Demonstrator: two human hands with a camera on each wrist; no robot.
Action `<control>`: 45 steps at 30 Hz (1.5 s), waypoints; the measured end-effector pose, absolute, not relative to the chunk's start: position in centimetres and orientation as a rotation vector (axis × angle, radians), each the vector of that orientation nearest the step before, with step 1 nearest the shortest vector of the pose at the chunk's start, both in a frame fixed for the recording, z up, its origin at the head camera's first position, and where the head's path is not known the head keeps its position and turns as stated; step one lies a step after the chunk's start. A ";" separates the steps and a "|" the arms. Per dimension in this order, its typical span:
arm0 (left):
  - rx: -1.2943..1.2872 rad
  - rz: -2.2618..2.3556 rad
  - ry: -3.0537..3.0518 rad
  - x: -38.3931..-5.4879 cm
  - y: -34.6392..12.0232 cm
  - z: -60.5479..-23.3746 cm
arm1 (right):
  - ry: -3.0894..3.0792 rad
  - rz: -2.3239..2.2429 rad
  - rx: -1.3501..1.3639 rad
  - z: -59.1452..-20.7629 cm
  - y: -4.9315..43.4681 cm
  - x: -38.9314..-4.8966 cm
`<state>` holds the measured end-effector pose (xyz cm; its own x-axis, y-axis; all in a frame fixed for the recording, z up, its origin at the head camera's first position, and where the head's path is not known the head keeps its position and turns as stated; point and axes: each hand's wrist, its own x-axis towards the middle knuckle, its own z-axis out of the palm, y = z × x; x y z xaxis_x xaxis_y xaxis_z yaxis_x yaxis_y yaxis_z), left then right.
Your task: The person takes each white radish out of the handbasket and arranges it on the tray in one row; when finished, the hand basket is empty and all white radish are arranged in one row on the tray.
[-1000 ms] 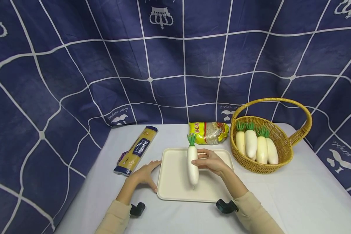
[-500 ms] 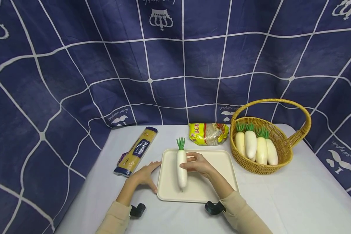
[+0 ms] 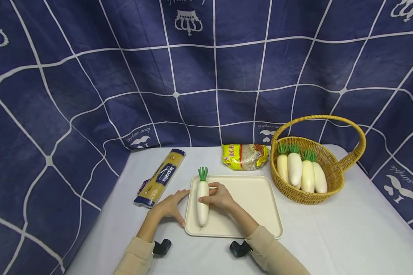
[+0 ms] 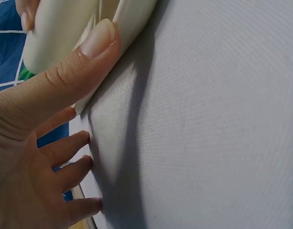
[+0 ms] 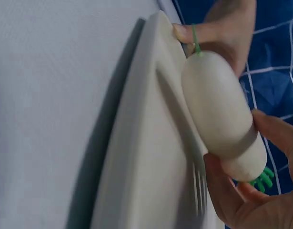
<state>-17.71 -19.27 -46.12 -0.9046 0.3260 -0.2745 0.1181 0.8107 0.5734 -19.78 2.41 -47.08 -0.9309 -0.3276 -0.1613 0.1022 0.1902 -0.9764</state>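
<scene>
The white radish (image 3: 202, 212) is over the left side of the cream tray (image 3: 249, 200), pinched round its middle by your right hand (image 3: 221, 195), probably for balance. Your left hand (image 3: 170, 206), fingers spread wide, sets its thumb at the tray's edge, seemingly to steady it. You have a smooth, plump body, with green stalks (image 3: 202, 174) at the far end and a thin root (image 3: 201, 228) nearest you.

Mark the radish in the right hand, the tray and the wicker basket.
Radish (image 3: 202, 210): head view, white body, near its middle.
Tray (image 3: 252, 198): head view, bare floor, right half of the picture's tray area.
Wicker basket (image 3: 303, 197): head view, woven front wall.
</scene>
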 end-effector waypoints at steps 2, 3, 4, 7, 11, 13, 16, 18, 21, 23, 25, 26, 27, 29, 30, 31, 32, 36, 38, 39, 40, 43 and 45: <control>0.340 0.800 2.633 -17.8 -19.3 -46.1 | 2.267 -1.721 -0.237 -47.1 2.0 -19.7; 0.344 0.802 2.633 -17.8 -19.3 -46.1 | 2.329 -1.680 -0.247 -47.2 1.8 -19.7; 0.344 0.805 2.631 -17.8 -19.3 -46.1 | 2.373 -1.646 -0.247 -47.2 1.7 -19.7; 0.357 0.801 2.635 -17.9 -19.4 -46.2 | 2.460 -1.577 -0.267 -47.3 1.2 -19.6; 0.350 0.794 2.635 -17.9 -19.5 -46.3 | 2.480 -1.556 -0.271 -47.2 0.7 -19.5; 0.349 0.791 2.636 -17.9 -19.5 -46.3 | 2.484 -1.549 -0.268 -47.3 0.5 -19.4; 0.352 0.788 2.638 -17.8 -19.5 -46.4 | 2.490 -1.536 -0.266 -47.4 0.3 -19.2; 0.357 0.786 2.638 -17.8 -19.4 -46.5 | 2.496 -1.523 -0.272 -47.4 0.3 -19.2; 0.355 0.784 2.635 -17.7 -19.4 -46.5 | 2.511 -1.509 -0.277 -47.3 0.2 -19.1; 0.352 0.783 2.637 -17.8 -19.5 -46.4 | 2.519 -1.510 -0.275 -47.2 0.2 -19.0; 0.350 0.784 2.639 -17.8 -19.5 -46.4 | 2.530 -1.512 -0.274 -47.2 0.2 -19.0; 0.353 0.781 2.641 -17.8 -19.5 -46.4 | 2.535 -1.512 -0.271 -47.2 0.3 -19.0; 0.354 0.781 2.642 -17.8 -19.5 -46.4 | 2.539 -1.509 -0.268 -47.2 0.3 -19.0; 0.358 0.771 2.643 -17.8 -19.5 -46.4 | 2.528 -1.506 -0.259 -47.2 0.3 -19.0; 0.356 0.770 2.644 -17.8 -19.6 -46.4 | 2.519 -1.506 -0.254 -47.1 0.3 -18.9; 0.354 0.769 2.644 -17.8 -19.6 -46.4 | 2.512 -1.503 -0.248 -47.1 0.3 -18.9; 0.353 0.771 2.645 -17.7 -19.6 -46.4 | 2.511 -1.497 -0.245 -47.1 0.3 -18.9; 0.339 0.788 2.644 -17.7 -19.5 -46.3 | 2.520 -1.468 -0.233 -47.0 0.3 -18.9; 0.347 0.800 2.645 -17.6 -19.5 -46.3 | 2.543 -1.439 -0.238 -47.0 0.3 -18.9; 0.351 0.804 2.645 -17.6 -19.5 -46.3 | 2.550 -1.428 -0.240 -47.0 0.2 -18.9; 0.359 0.808 2.647 -17.6 -19.5 -46.2 | 2.555 -1.419 -0.242 -47.0 0.2 -18.9; 0.365 0.822 2.649 -17.5 -19.5 -46.2 | 2.563 -1.410 -0.248 -47.1 0.3 -18.9; 0.366 0.822 2.650 -17.6 -19.5 -46.4 | 2.555 -1.419 -0.242 -47.1 0.3 -18.9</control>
